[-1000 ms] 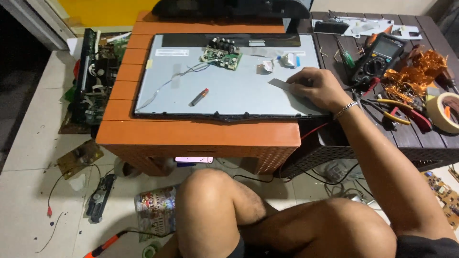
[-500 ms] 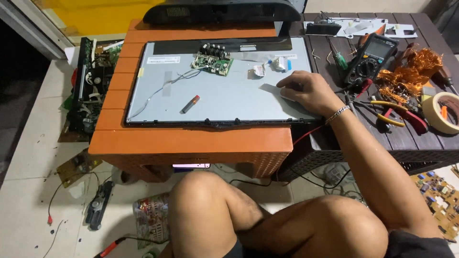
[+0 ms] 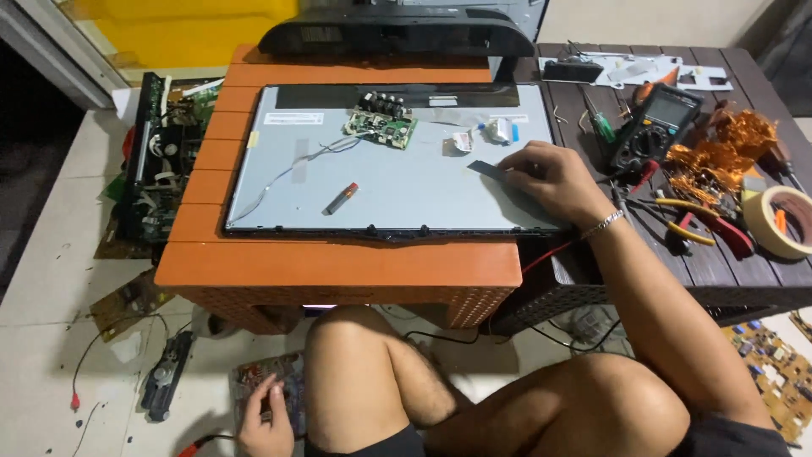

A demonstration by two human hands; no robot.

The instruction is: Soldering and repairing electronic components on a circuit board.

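A: Quick count. One panel lying back-up on the orange table. Hands?

B: Two. Right hand rests on the panel's right part, fingers curled together, pressing on one dark strip that lies flat on the panel. Left hand is down by the floor, below the panel's near edge, fingers bent around something small; can't tell what.

A: On the panel?

B: One green board near its far edge, one red-tipped pen toward its middle-left, one flat cable running left of the board.

A: Right of the panel?

B: One meter, one tape roll, one pair of red-handled pliers, one heap of copper foil.

A: Beyond it?

B: One black monitor shell, just past the far edge.
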